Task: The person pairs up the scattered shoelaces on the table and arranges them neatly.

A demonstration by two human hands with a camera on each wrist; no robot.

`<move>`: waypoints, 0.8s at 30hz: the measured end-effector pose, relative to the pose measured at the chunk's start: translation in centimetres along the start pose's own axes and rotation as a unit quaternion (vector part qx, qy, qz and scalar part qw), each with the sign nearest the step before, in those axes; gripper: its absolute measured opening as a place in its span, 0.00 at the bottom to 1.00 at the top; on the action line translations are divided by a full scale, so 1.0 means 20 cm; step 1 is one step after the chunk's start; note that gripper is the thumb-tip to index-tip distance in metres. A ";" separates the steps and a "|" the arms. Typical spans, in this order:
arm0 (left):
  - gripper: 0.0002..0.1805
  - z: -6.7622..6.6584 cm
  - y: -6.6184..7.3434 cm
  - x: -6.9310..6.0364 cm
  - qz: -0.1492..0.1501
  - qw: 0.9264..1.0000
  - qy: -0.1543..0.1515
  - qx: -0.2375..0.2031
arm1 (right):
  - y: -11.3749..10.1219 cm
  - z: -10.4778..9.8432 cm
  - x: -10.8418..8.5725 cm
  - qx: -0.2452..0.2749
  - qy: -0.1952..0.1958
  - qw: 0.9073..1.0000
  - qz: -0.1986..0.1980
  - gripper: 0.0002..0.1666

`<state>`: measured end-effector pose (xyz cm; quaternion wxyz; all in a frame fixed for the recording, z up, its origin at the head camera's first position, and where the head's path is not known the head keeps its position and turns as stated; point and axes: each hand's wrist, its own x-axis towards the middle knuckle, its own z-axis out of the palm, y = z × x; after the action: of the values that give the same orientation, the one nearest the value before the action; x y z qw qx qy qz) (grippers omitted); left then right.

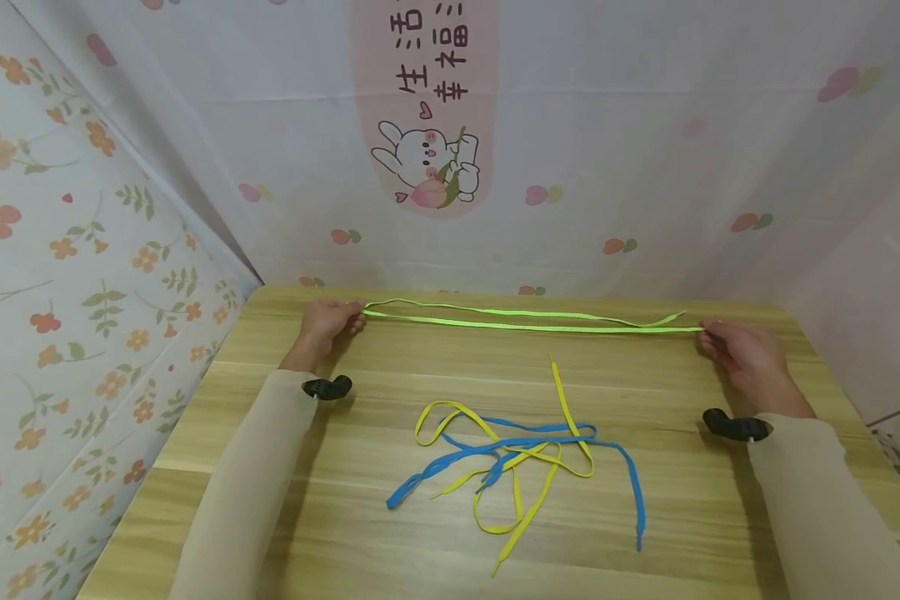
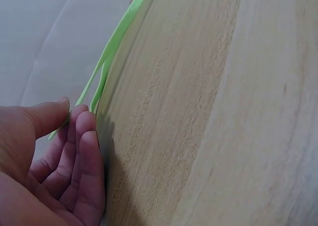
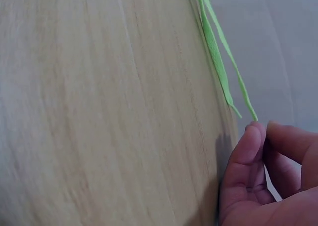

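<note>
A neon green lace (image 1: 495, 324) runs doubled across the back of the table, one strand straight between the hands, the other wavier behind it. My left hand (image 1: 330, 327) pinches it at the left; in the left wrist view the green lace (image 2: 115, 39) passes between thumb and fingers of the hand (image 2: 54, 161). On the right, my right hand (image 1: 750, 354) pinches the straight strand's end. The right wrist view has the lace's loose tip (image 3: 236, 110) beside the pinching hand (image 3: 268, 171), not held.
Nearer the front of the wooden table (image 1: 345, 533), a yellow lace (image 1: 527, 517) and a blue lace (image 1: 633, 483) lie tangled over each other. A white printed cloth (image 1: 607, 150) hangs behind the back edge, with a flowered cloth (image 1: 82, 275) at the left.
</note>
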<state>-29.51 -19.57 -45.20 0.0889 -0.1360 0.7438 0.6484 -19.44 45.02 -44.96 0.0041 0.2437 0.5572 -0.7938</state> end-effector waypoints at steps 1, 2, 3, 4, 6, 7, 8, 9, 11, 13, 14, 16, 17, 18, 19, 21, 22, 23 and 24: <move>0.13 0.00 0.00 0.00 0.000 1.000 0.000 0.002 | 0.00 0.00 0.00 -0.005 0.002 1.000 -0.001 0.21; 0.13 0.00 0.00 0.00 0.000 1.000 -0.001 0.004 | 0.00 0.01 0.01 -0.008 0.004 1.000 -0.001 0.21; 0.14 0.00 0.00 0.00 0.000 1.000 -0.001 0.007 | 0.00 0.01 0.01 -0.011 0.007 1.000 -0.002 0.20; 0.15 -0.01 -0.01 0.00 0.000 1.000 -0.001 0.010 | 0.00 0.01 0.01 -0.012 0.009 1.000 -0.003 0.20; 0.16 -0.01 -0.01 0.00 0.001 1.000 -0.002 0.017 | 0.00 0.02 0.01 -0.014 0.016 1.000 -0.005 0.20; 0.17 -0.01 -0.01 0.00 0.001 1.000 -0.001 0.019 | 0.00 0.02 0.02 -0.013 0.019 1.000 -0.006 0.20; 0.17 -0.01 -0.01 0.00 0.001 1.000 -0.001 0.020 | 0.00 0.03 0.02 -0.013 0.021 1.000 -0.006 0.20; 0.18 -0.02 -0.01 -0.01 0.001 1.000 -0.002 0.022 | 0.00 0.03 0.02 -0.015 0.023 1.000 -0.006 0.20; 0.18 -0.02 -0.01 -0.01 0.000 1.000 -0.004 0.020 | 0.00 0.03 0.02 -0.018 0.024 1.000 -0.004 0.20; 0.18 -0.02 -0.01 -0.02 -0.004 1.000 -0.004 0.014 | 0.00 0.03 0.02 -0.023 0.021 1.000 -0.002 0.22; 0.18 -0.02 -0.01 -0.02 -0.005 1.000 -0.005 0.011 | 0.00 0.03 0.01 -0.023 0.019 1.000 0.000 0.22; 0.19 -0.02 0.00 -0.03 -0.007 1.000 -0.009 0.006 | 0.00 0.03 0.01 -0.025 0.013 1.000 0.002 0.22; 0.19 -0.02 0.00 -0.03 -0.008 1.000 -0.010 0.005 | -0.01 0.03 0.01 -0.027 0.011 1.000 0.003 0.23; 0.19 -0.03 0.00 -0.03 -0.009 1.000 -0.010 0.004 | -0.01 0.02 0.01 -0.028 0.009 1.000 0.004 0.23; 0.19 -0.03 0.00 -0.03 -0.009 1.000 -0.012 0.005 | -0.01 0.02 0.01 -0.028 0.007 1.000 0.005 0.22; 0.19 -0.04 0.01 -0.03 -0.013 1.000 -0.018 0.006 | -0.01 0.01 0.00 -0.029 0.003 1.000 0.007 0.23; 0.19 -0.04 0.01 -0.03 -0.013 1.000 -0.020 0.007 | -0.01 0.00 0.00 -0.029 0.002 1.000 0.009 0.23; 0.19 -0.04 0.01 -0.03 -0.014 1.000 -0.021 0.006 | -0.02 0.00 -0.01 -0.031 0.001 0.999 0.010 0.23; 0.19 -0.05 0.01 -0.03 -0.013 1.000 -0.025 0.008 | -0.02 -0.01 -0.01 -0.031 -0.001 0.999 0.011 0.22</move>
<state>-28.92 -20.42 -44.65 0.1176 -0.1287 0.7445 0.6444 -19.33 45.26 -44.62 0.0207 0.2482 0.5788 -0.7765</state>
